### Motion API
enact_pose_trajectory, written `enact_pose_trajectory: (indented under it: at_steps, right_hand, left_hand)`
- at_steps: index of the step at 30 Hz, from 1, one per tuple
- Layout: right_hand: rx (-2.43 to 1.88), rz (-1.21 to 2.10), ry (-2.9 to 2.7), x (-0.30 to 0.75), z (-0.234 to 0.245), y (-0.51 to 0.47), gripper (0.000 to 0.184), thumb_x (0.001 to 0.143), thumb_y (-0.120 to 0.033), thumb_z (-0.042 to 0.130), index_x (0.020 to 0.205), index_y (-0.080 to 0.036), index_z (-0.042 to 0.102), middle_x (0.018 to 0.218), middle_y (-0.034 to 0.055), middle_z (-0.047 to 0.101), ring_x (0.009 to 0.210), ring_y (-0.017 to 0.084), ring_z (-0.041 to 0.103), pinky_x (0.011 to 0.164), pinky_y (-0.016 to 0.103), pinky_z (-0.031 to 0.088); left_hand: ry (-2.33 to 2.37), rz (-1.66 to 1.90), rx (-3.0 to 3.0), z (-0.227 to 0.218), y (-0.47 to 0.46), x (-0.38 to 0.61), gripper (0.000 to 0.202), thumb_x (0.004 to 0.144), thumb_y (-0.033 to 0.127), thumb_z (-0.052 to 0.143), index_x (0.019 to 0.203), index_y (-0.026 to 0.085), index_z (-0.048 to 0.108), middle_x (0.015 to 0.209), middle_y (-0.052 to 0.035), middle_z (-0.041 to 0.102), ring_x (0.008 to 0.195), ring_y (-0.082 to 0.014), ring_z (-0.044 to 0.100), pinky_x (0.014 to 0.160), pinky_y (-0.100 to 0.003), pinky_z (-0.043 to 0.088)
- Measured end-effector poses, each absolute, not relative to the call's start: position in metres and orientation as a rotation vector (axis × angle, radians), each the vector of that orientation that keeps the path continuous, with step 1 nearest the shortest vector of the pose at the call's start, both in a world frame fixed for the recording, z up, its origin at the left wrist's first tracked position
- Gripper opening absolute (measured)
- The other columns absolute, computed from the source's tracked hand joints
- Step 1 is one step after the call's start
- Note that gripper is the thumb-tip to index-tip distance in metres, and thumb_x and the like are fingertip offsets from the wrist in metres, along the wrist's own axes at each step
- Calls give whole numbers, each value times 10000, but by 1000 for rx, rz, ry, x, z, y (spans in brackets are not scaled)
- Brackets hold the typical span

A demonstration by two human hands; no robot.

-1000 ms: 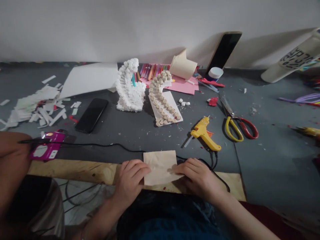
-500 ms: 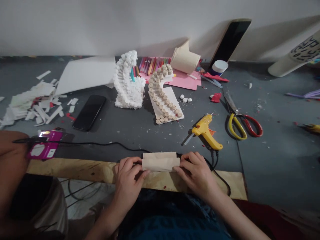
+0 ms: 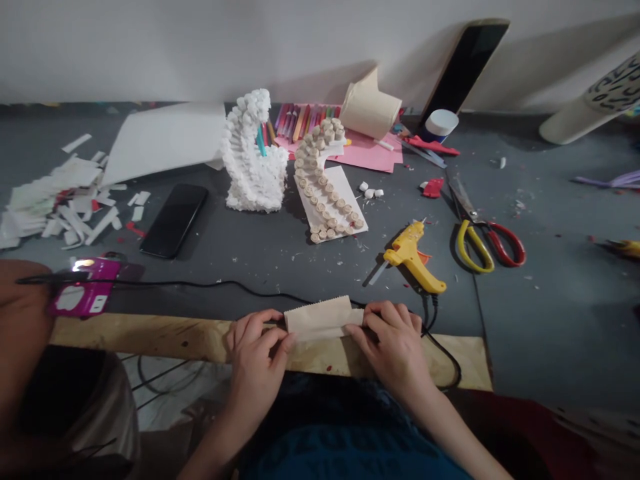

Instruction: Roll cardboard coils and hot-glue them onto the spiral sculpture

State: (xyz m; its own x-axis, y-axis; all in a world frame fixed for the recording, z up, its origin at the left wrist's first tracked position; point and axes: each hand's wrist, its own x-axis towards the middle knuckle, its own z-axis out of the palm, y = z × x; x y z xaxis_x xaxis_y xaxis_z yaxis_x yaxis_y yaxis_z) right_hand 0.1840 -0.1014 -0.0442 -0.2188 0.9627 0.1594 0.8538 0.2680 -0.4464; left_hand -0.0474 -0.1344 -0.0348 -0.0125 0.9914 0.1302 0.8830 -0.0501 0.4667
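Note:
A small beige sheet of paper [image 3: 320,316], folded over into a narrow strip with a zigzag top edge, lies on the wooden front edge [image 3: 165,332] of the table. My left hand [image 3: 257,360] pinches its left end with closed fingers. My right hand [image 3: 393,347] pinches the right end in the same way. A black cord [image 3: 200,285] runs just behind the paper toward the yellow glue gun [image 3: 413,257].
Behind stand a white curled-paper model [image 3: 250,157] and a beige one [image 3: 323,187] on card. A black phone [image 3: 173,220], white paper scraps [image 3: 60,200], scissors [image 3: 483,230], a beige paper roll [image 3: 369,107], pink paper, markers and a leaning dark tablet [image 3: 463,67] lie around. Another person's arm [image 3: 23,320] is at left.
The flat beige sheet has been folded over into a narrow strip, and both hands have shifted slightly farther onto the table with it. The view has tilted down a little.

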Motion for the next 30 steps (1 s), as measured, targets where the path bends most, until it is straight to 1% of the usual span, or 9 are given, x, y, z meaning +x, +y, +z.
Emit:
enact_pose_trajectory:
  at_steps: [6,12,19,21,22,24,25,27,30]
  right_hand:
    - [-1667,301,-2133,184,-41,-97,376,903,-485,589,636,-227,648,836,70,650,801,236,489,742,402,323]
    - [-1701,283,-2157,183,-39,-94,379,837,-497,671,581,-219,637,824,68,655,812,247,485,749,409,310]
    - [-1698,284,-2164,182,-39,-94,405,845,-514,653,575,-219,592,814,69,638,794,242,476,752,414,315]
    - [-1714,280,-2162,182,-39,-94,393,848,-525,644,604,-221,593,827,72,636,795,246,483,751,414,319]
    - [-1724,279,-2156,181,-39,-94,371,851,-531,637,646,-223,608,843,76,640,803,251,489,752,415,322]
    - [-1735,268,-2147,181,-39,-94,316,863,-538,617,807,-229,651,888,88,652,831,268,503,756,418,325]
    - [-1734,257,-2145,181,-39,-94,310,870,-536,607,902,-232,657,906,94,656,846,276,508,759,420,326]
    - [-1726,244,-2151,180,-39,-93,309,880,-514,603,1016,-240,648,922,96,656,860,282,512,763,421,325]
    - [-1709,302,-2154,178,-39,-92,185,881,-428,628,913,-247,656,921,82,644,845,265,517,760,408,324]
  left_hand:
    - [1992,661,2014,-39,-135,-48,199,847,274,658,657,216,645,1048,-63,644,1026,-267,528,881,-445,376]
    - [1974,637,2017,-36,-137,-48,173,835,240,668,667,213,635,1063,-72,641,1041,-272,528,899,-457,376]
    - [1992,613,2006,-36,-137,-47,212,802,226,689,626,205,573,1063,-68,645,1040,-281,535,905,-460,371]
    - [2009,591,1990,-36,-136,-47,96,793,219,690,735,210,615,1082,-77,640,1047,-286,536,905,-456,378]
    - [2016,580,1991,-35,-136,-48,68,795,212,685,851,214,647,1098,-84,634,1051,-287,535,902,-453,382]
    - [1997,543,2036,-34,-135,-49,307,812,196,663,1115,241,645,1132,-94,610,1055,-286,530,897,-448,383]
    - [1968,514,2077,-32,-134,-49,374,825,186,644,1189,270,629,1147,-93,596,1054,-284,527,894,-447,381]
    - [1899,450,2158,-30,-133,-50,361,847,168,605,1173,317,654,1164,-88,572,1052,-281,520,878,-442,376]
    - [1845,387,2201,-27,-132,-51,286,861,161,576,1071,317,694,1175,-85,558,1055,-286,512,846,-439,375]
